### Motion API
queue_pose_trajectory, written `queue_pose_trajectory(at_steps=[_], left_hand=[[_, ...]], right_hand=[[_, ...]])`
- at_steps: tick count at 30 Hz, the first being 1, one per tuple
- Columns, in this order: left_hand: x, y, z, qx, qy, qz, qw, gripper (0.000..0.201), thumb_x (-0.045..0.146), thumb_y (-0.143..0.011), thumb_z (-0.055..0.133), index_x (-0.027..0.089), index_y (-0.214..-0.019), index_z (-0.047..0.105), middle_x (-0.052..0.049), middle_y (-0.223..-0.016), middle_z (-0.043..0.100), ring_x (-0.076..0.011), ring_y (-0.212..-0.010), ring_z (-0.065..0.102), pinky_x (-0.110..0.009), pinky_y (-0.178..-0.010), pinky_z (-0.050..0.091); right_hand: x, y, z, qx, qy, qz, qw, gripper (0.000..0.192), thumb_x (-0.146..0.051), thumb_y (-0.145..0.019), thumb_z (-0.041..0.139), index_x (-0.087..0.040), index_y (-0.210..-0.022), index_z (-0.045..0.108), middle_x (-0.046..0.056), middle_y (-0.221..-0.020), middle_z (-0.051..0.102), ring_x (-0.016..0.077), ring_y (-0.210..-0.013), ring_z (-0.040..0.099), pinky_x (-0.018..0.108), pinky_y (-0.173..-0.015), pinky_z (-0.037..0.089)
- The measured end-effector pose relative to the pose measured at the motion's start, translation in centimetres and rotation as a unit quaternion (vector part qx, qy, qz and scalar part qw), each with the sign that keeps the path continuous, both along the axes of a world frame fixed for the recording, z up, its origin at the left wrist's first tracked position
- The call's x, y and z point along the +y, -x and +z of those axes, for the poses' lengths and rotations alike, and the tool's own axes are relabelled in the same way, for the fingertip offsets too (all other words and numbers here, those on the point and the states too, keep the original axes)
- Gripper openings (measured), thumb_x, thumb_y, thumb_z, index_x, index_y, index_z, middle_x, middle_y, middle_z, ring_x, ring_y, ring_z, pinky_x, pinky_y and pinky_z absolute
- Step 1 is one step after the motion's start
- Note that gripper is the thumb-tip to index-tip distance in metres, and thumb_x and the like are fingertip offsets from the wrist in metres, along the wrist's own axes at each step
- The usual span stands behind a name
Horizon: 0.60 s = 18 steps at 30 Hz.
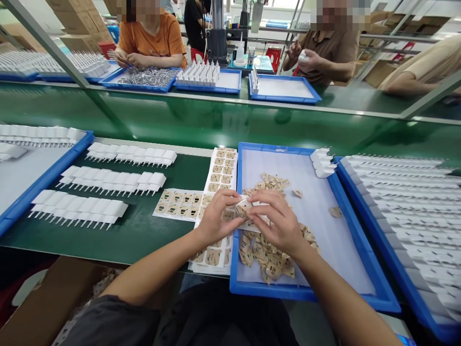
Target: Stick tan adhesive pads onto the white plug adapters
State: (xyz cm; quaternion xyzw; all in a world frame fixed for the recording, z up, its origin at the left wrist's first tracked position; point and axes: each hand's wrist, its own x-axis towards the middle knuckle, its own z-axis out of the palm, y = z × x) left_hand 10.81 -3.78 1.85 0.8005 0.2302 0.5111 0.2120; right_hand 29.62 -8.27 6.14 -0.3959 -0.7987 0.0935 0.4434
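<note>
My left hand (216,214) and my right hand (277,218) meet over the left edge of a blue tray (306,294). Together they pinch one small white plug part (244,207) between the fingertips. Under my right hand lies a heap of peeled tan sticker backings (264,254) on the tray's white liner. Beneath my left hand lie sticker sheets (221,170) with rows of small tan labels.
Three rows of white plug adapters (111,180) lie on the green bench at left. Blue trays of more adapters stand at far left (43,180) and right (414,216). A few adapters (322,161) sit in my tray's far corner. Across the green conveyor (216,120), other people work at blue trays.
</note>
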Motion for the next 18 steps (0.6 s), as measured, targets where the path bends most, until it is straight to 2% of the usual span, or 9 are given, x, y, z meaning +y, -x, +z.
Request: queue_pose_trajectory(at_steps=[1, 3, 4, 6, 9, 11, 12, 15, 18], left_hand=[[0.0, 0.1, -0.1, -0.012, 0.034, -0.001, 0.999, 0.043, 0.017, -0.076, 0.072, 0.018, -0.113, 0.05, -0.009, -0.109, 0.055, -0.0158, -0.103, 0.057, -0.027, -0.079, 0.055], [0.1, 0.2, -0.2, -0.038, 0.09, -0.006, 0.995, 0.043, 0.016, -0.075, 0.073, 0.02, -0.112, 0.05, -0.008, -0.112, 0.052, -0.0147, -0.106, 0.056, -0.024, -0.077, 0.056], [0.2, 0.3, -0.3, -0.047, 0.112, -0.006, 0.993, 0.044, 0.016, -0.075, 0.074, 0.02, -0.111, 0.05, -0.008, -0.114, 0.051, -0.0144, -0.107, 0.056, -0.024, -0.079, 0.057], [0.4, 0.4, -0.5, -0.059, 0.132, -0.005, 0.989, 0.045, 0.016, -0.074, 0.075, 0.021, -0.111, 0.05, -0.007, -0.116, 0.05, -0.0147, -0.11, 0.056, -0.026, -0.083, 0.058], [0.7, 0.7, -0.1, -0.068, 0.139, -0.002, 0.988, 0.044, 0.016, -0.074, 0.075, 0.02, -0.111, 0.051, -0.007, -0.116, 0.051, -0.0157, -0.111, 0.056, -0.026, -0.083, 0.058], [1.0, 1.0, 0.9, -0.069, 0.141, 0.005, 0.988, 0.043, 0.019, -0.076, 0.074, 0.02, -0.113, 0.052, -0.008, -0.116, 0.051, -0.0156, -0.111, 0.055, -0.025, -0.082, 0.058], [1.1, 1.4, 1.5, -0.063, 0.147, 0.01, 0.987, 0.042, 0.021, -0.077, 0.073, 0.019, -0.114, 0.052, -0.008, -0.116, 0.052, -0.0151, -0.11, 0.056, -0.023, -0.081, 0.058], [1.1, 3.5, 3.7, 0.006, 0.162, 0.054, 0.985, 0.038, 0.027, -0.082, 0.068, 0.018, -0.116, 0.054, -0.008, -0.115, 0.056, -0.0134, -0.105, 0.058, -0.022, -0.084, 0.055], [0.3, 7.7, 4.6, 0.111, 0.141, 0.169, 0.969, 0.035, 0.035, -0.085, 0.066, 0.018, -0.115, 0.058, -0.006, -0.112, 0.06, -0.0145, -0.104, 0.058, -0.026, -0.092, 0.049]], right_hand=[[0.1, -0.3, 0.4, -0.005, 0.005, 0.041, 0.999, 0.015, -0.014, -0.074, 0.065, -0.018, -0.089, 0.064, -0.003, -0.11, 0.062, -0.0007, -0.114, 0.055, 0.016, -0.107, 0.046], [0.4, -1.3, 1.1, 0.015, 0.085, 0.088, 0.992, 0.009, -0.019, -0.079, 0.06, -0.016, -0.087, 0.063, -0.002, -0.1, 0.064, -0.003, -0.104, 0.058, 0.012, -0.099, 0.049], [0.7, -2.1, 1.3, 0.027, 0.138, 0.063, 0.988, 0.012, -0.023, -0.082, 0.057, -0.016, -0.089, 0.063, -0.002, -0.097, 0.064, -0.0041, -0.098, 0.059, 0.01, -0.093, 0.05], [1.5, -3.9, 1.2, 0.006, 0.244, -0.057, 0.968, 0.023, -0.035, -0.085, 0.053, -0.018, -0.096, 0.065, -0.002, -0.096, 0.065, -0.004, -0.091, 0.06, 0.008, -0.085, 0.049], [2.6, -6.1, 0.1, -0.177, 0.371, -0.193, 0.891, 0.033, -0.046, -0.086, 0.049, -0.022, -0.097, 0.069, -0.001, -0.107, 0.064, 0.0018, -0.096, 0.058, 0.014, -0.084, 0.044], [3.0, -6.6, -0.9, -0.269, 0.376, -0.229, 0.856, 0.038, -0.048, -0.087, 0.043, -0.023, -0.093, 0.071, -0.003, -0.122, 0.058, 0.0071, -0.108, 0.056, 0.018, -0.088, 0.042], [3.1, -6.5, -1.2, -0.28, 0.357, -0.252, 0.855, 0.039, -0.049, -0.088, 0.04, -0.024, -0.094, 0.07, -0.005, -0.128, 0.055, 0.0088, -0.113, 0.055, 0.019, -0.089, 0.041], [3.1, -5.7, -1.4, -0.247, 0.297, -0.299, 0.872, 0.037, -0.052, -0.088, 0.039, -0.028, -0.099, 0.065, -0.011, -0.127, 0.054, 0.008, -0.119, 0.052, 0.019, -0.092, 0.04], [2.8, -4.8, -0.8, -0.218, 0.305, -0.292, 0.88, 0.03, -0.051, -0.087, 0.045, -0.03, -0.099, 0.063, -0.014, -0.121, 0.057, 0.0051, -0.113, 0.055, 0.016, -0.087, 0.038]])
